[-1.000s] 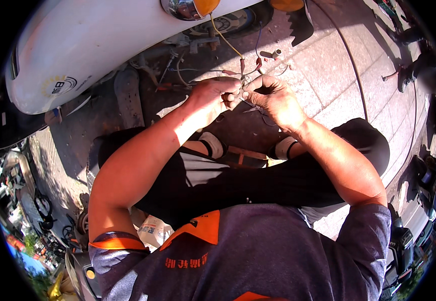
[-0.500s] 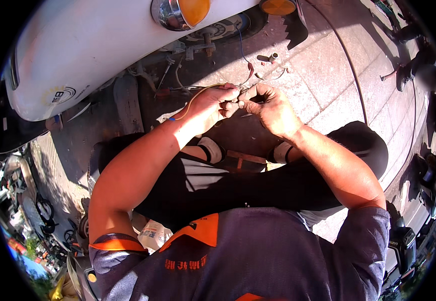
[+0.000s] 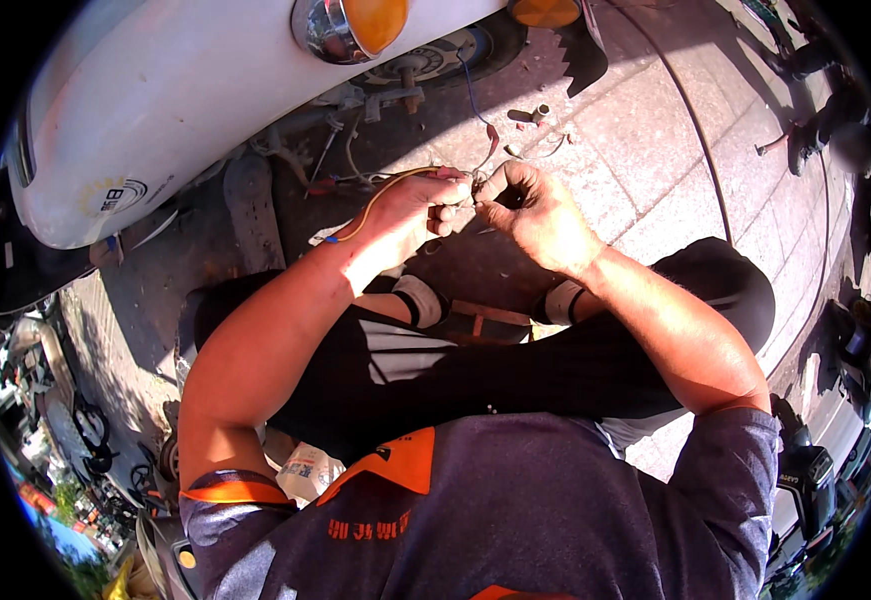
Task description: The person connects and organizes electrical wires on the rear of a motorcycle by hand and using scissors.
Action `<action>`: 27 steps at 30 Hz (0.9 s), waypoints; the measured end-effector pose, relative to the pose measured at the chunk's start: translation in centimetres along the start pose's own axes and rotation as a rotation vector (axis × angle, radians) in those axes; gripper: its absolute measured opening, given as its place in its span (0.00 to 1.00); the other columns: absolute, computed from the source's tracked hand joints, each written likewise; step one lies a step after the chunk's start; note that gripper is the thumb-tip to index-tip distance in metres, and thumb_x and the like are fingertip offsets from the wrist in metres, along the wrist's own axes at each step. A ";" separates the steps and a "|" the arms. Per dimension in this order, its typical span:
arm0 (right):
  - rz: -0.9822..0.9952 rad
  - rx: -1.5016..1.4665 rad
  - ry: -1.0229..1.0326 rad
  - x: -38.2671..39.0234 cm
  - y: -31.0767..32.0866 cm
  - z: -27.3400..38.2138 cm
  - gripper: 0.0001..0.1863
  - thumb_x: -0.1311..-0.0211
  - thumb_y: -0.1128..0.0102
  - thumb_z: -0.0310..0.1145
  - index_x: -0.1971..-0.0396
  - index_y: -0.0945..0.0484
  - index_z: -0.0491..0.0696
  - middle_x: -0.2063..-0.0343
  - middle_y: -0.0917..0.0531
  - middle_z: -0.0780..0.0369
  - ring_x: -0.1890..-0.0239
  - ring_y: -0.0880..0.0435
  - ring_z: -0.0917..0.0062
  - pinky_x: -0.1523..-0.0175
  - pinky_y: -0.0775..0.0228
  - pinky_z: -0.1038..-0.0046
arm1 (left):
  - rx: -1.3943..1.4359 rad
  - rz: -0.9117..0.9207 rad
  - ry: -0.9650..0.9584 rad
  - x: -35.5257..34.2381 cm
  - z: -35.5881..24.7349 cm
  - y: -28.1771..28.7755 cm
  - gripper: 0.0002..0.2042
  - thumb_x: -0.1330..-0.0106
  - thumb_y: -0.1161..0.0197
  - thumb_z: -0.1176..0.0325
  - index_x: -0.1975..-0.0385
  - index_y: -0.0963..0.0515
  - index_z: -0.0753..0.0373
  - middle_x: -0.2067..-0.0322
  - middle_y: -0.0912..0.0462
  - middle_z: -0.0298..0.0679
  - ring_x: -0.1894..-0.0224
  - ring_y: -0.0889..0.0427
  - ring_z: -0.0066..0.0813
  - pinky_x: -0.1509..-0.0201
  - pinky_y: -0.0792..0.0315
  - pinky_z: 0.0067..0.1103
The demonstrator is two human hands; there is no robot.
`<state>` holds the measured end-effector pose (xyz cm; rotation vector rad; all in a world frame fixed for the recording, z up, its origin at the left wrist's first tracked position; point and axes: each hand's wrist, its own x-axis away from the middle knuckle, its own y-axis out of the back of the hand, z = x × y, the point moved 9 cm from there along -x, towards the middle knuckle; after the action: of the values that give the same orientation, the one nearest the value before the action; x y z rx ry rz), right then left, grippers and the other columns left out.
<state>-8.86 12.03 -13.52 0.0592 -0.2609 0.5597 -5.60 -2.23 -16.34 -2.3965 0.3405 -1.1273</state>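
My left hand (image 3: 410, 212) is closed in a pinch on thin wires, in front of the white vehicle's wheel. A yellow wire (image 3: 376, 192) with a blue tip curves from its fingertips back over my wrist. My right hand (image 3: 543, 218) meets it fingertip to fingertip, thumb and forefinger pinched on the wire ends; the exact joint is too small to make out. From the wheel hub a blue wire (image 3: 471, 85) hangs down to a red sleeve (image 3: 492, 132), and a thin lead runs on toward my fingers.
The white body panel (image 3: 185, 110) with an orange lamp (image 3: 373, 24) overhangs the wheel (image 3: 435, 62). A short metal socket (image 3: 541, 112) and a loose wire (image 3: 545, 153) lie on the paving. A dark hose (image 3: 697, 115) crosses the ground at right. Parked two-wheelers stand at far left.
Both hands stay together at the wires, with only a slight shift of my fingers. The whole view has moved a little, so the vehicle appears slightly further left.
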 end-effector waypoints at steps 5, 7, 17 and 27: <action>-0.025 0.017 0.061 0.8 0.1 1.5 0.04 0.33 0.33 0.22 0.66 0.21 0.43 0.68 0.15 0.64 0.63 0.18 0.81 0.56 0.23 0.74 | 0.034 -0.013 -0.027 -0.1 -0.1 -0.6 0.06 0.27 0.33 0.68 0.55 0.22 0.56 0.64 0.24 0.26 0.65 0.28 0.15 0.61 0.33 0.18; -0.049 0.163 0.095 1.1 0.4 2.9 0.05 0.35 0.31 0.22 0.66 0.21 0.43 0.68 0.15 0.62 0.63 0.17 0.80 0.56 0.22 0.73 | 0.044 -0.014 -0.044 -0.1 -0.2 -0.8 0.06 0.27 0.33 0.68 0.55 0.22 0.57 0.64 0.24 0.25 0.65 0.30 0.15 0.61 0.34 0.18; -0.103 0.362 0.232 1.6 1.2 4.9 0.14 0.33 0.26 0.28 0.51 0.18 0.43 0.65 0.14 0.61 0.62 0.14 0.78 0.53 0.20 0.72 | -0.087 -0.024 -0.137 0.4 -1.0 -1.7 0.08 0.25 0.35 0.67 0.53 0.21 0.62 0.64 0.22 0.29 0.66 0.31 0.14 0.61 0.34 0.18; -0.201 0.622 0.371 1.0 3.2 9.3 0.08 0.31 0.35 0.34 0.59 0.19 0.47 0.67 0.15 0.54 0.61 0.15 0.50 0.58 0.23 0.52 | -0.314 -0.121 -0.224 1.6 -2.6 -3.2 0.05 0.34 0.34 0.70 0.62 0.18 0.63 0.68 0.22 0.29 0.71 0.25 0.18 0.67 0.31 0.20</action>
<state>-11.85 14.10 -4.34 0.5718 0.2864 0.4246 -6.53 -0.93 -12.18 -2.8217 0.3206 -0.8961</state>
